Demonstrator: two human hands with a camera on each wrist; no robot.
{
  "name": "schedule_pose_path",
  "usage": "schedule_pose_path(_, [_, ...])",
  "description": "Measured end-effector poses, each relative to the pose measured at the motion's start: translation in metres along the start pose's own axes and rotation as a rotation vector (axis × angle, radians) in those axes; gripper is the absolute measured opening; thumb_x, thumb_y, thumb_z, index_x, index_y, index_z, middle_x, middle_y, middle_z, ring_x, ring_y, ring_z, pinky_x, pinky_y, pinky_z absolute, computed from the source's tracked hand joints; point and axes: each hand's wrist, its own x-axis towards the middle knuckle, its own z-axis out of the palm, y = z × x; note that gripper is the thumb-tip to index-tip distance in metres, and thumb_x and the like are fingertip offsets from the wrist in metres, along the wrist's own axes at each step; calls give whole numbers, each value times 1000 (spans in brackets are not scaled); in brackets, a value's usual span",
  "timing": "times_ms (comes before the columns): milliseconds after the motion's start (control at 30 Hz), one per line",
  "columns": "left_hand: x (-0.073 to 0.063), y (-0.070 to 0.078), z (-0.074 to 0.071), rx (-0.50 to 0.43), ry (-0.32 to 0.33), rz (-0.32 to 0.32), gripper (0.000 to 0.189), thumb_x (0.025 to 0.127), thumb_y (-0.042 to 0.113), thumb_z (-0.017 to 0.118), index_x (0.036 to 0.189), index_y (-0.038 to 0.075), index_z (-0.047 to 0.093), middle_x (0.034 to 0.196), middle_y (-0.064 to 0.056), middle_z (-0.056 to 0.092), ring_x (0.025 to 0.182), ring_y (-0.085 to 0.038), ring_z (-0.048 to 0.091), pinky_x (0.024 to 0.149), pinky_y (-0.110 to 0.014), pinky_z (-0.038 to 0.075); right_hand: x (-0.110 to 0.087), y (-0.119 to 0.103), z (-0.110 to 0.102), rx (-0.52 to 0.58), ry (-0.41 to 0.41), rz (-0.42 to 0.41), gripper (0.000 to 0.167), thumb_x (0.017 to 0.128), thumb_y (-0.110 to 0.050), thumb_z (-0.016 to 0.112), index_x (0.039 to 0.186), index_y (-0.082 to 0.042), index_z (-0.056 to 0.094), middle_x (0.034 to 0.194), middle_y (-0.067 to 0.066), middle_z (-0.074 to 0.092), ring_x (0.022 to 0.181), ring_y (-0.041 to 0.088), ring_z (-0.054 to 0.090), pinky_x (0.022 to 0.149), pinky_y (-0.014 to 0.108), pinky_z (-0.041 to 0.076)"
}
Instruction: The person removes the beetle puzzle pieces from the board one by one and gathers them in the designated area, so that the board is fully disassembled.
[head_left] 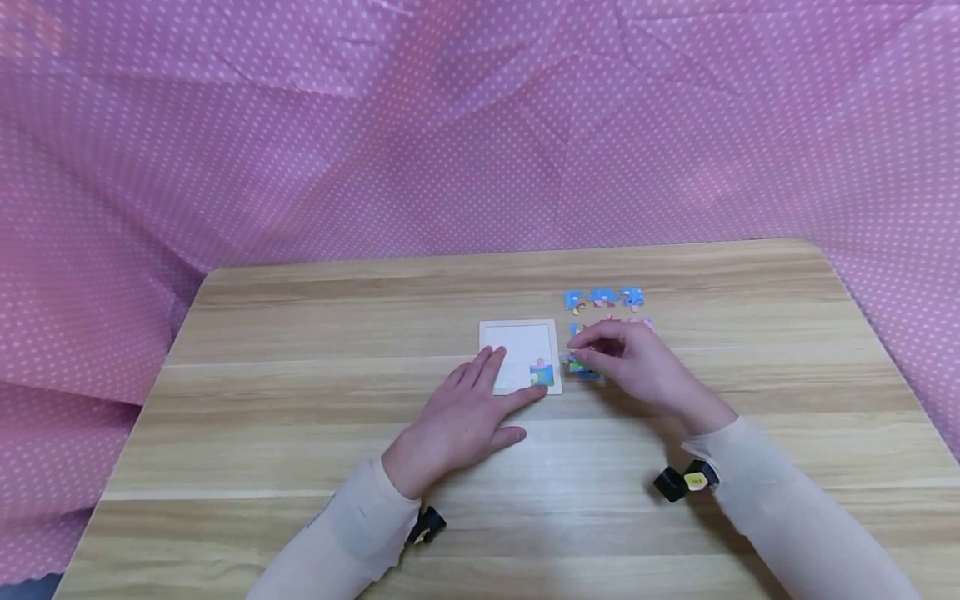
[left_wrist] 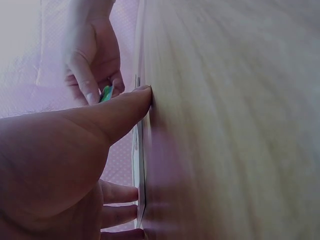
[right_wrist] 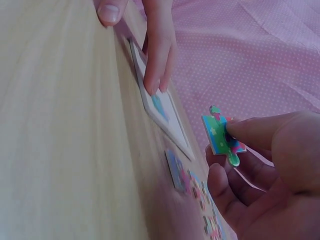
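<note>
My left hand (head_left: 459,421) lies with fingers spread on the white puzzle tray (head_left: 558,350). Its index fingertip touches the tray's near right corner, by a blue and green puzzle piece (head_left: 542,375) set inside. In the left wrist view the left thumb (left_wrist: 127,112) rests at the table surface. Just right of the tray, my right hand (head_left: 641,367) pinches another puzzle piece (right_wrist: 218,135) between thumb and fingers, raised above the table. That piece is mostly green, with blue and red parts and rounded tabs.
Loose puzzle pieces (head_left: 604,297) lie in rows right of the tray, partly hidden under my right hand. A wooden table (head_left: 315,375) carries everything. Pink dotted cloth (head_left: 480,150) hangs behind it. A small black device (head_left: 686,481) sits at each wrist.
</note>
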Motion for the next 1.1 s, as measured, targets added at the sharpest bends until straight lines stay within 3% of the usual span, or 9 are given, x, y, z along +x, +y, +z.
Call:
schedule_pose_path(333, [1,0,1,-13,-4,-4,59,108,54,59,164,51,40,180,-24,13,169,-42,15,133,-61,25,-12,15,-11,-31,32,17,18,104,-13,71,120,-12,80,109,6,75,89,23,59,73,25,52])
schedule_pose_path(833, [1,0,1,-20,-4,-6,59,108,53,60,164,51,40,180,-24,13,169,-42,15,133,-60,25,-23,27,-21,-128,45,61,17,105,-15,72,119,-11,80,118,10,77,100,23,62,84,26,51])
schedule_pose_path(1100, [2,0,1,-28,-18,-14,59,108,53,59,164,51,39,181,-24,12,169,-42,13,134,-60,24,-24,33,-21,-160,66,76,20,106,-12,69,123,-10,79,124,13,77,113,27,67,98,40,52])
